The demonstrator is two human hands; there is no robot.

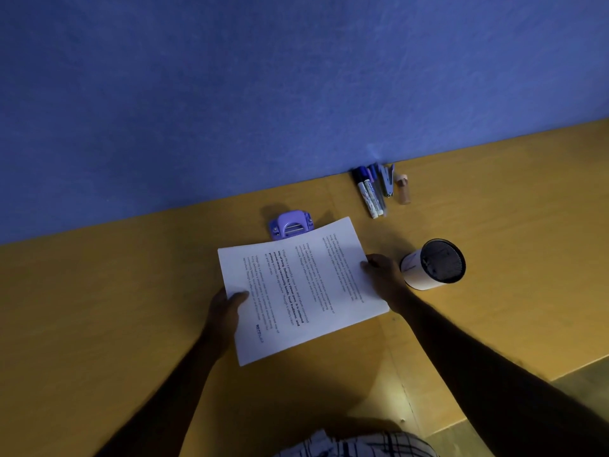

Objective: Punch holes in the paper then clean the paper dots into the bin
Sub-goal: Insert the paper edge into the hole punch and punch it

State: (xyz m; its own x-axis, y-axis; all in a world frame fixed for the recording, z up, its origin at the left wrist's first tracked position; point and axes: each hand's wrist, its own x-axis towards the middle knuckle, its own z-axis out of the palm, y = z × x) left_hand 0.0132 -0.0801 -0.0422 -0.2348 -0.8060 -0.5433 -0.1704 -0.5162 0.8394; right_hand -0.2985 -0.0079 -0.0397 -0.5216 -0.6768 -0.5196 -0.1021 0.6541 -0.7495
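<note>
A white printed paper sheet (301,288) is held a little above the wooden desk, turned sideways. My left hand (225,308) pinches its left edge, thumb on top. My right hand (382,275) pinches its right edge the same way. A purple hole punch (291,224) stands on the desk just beyond the paper's far edge, which overlaps its front. A small round bin (433,264) with a dark mesh inside and a white paper sleeve stands to the right of my right hand.
Markers and pens (370,191), a blue stapler (388,182) and a small brown bottle (403,189) lie at the back against the blue wall (263,94). The desk (115,308) ends in a front-right edge near the lower right.
</note>
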